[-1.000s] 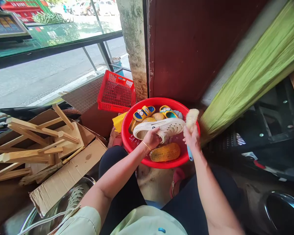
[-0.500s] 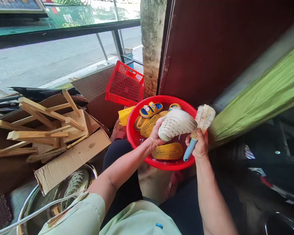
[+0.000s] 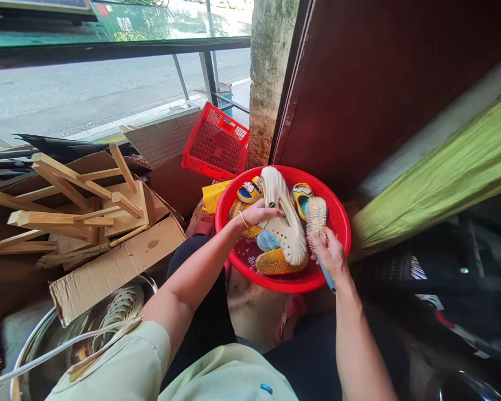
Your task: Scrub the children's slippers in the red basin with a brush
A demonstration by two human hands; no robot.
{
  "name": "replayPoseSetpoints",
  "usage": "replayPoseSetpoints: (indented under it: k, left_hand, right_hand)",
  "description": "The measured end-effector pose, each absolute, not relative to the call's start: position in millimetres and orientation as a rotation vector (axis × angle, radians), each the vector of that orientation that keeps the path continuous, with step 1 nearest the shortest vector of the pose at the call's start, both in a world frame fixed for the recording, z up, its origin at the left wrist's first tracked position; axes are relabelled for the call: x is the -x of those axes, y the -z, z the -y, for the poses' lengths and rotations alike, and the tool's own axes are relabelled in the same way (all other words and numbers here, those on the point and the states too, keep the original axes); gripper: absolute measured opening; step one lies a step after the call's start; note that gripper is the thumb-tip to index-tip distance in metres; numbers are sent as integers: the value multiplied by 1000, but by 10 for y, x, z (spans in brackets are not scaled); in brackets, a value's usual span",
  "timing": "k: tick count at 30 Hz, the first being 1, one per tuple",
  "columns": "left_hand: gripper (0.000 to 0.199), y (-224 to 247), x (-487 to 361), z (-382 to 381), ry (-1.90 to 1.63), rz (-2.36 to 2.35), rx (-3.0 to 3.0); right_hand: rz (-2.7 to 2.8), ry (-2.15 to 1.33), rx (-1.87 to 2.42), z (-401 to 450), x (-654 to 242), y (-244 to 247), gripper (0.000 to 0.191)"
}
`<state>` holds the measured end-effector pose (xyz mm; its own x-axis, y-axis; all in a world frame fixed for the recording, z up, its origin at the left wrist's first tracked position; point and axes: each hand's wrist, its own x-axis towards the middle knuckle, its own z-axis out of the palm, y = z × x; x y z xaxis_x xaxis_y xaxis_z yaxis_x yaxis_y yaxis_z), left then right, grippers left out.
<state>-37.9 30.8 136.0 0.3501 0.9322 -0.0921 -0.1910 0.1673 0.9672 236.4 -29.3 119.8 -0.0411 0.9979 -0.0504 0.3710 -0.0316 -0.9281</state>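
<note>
My left hand (image 3: 261, 214) grips a cream clog (image 3: 284, 223) by its side, holding it on end over a red basin (image 3: 345, 223). The clog's open top and holes face me. In my right hand (image 3: 332, 253) is a scrub brush (image 3: 317, 214) with pale bristles and a blue handle, just right of the clog and apart from it. Within the basin lie yellow-and-blue children's sandals (image 3: 249, 189), another small yellow sandal (image 3: 302, 195), a yellow sole (image 3: 275, 263) and a light blue thing (image 3: 268, 240) I cannot make out, in wet, dark, sudsy water.
A red plastic crate (image 3: 217, 142) stands behind the basin by a rough pillar (image 3: 271, 72). Upturned wooden stools (image 3: 87, 195) and cardboard (image 3: 121, 267) fill the left. At lower left, a metal basin (image 3: 42, 340) holds a pale clog (image 3: 123, 309). Green cloth (image 3: 442, 172) hangs at right.
The clog has turned from sideways to on end, its open top now showing. The brush has shifted left and lower, tilting the other way. The light blue thing has come into sight.
</note>
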Motion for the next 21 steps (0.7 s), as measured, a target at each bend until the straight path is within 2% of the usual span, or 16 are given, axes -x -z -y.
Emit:
replayPoseSetpoints:
  k: [4, 7, 11, 17, 21]
  left_hand:
    - [28, -1562, 486, -274, -721, -862, -1703]
    - [25, -1588, 491, -234, -762, -1045, -2028]
    - [20, -1427, 423, -225, -864, -1221, -2046]
    - [17, -1292, 320, -217, -833, -1091, -2121]
    - [20, -1287, 332, -193, -824, -1071, -2197]
  right_hand:
    - [1512, -891, 1453, 334, -2240, -1306, 76]
    - [1581, -668, 1389, 333, -2135, -1313, 72]
    - [1826, -444, 1252, 313, -1958, -1178, 62]
    - [1987, -147, 1219, 328, -1825, -1163, 53]
    - [1981, -182, 1322, 217, -1880, -1269, 47]
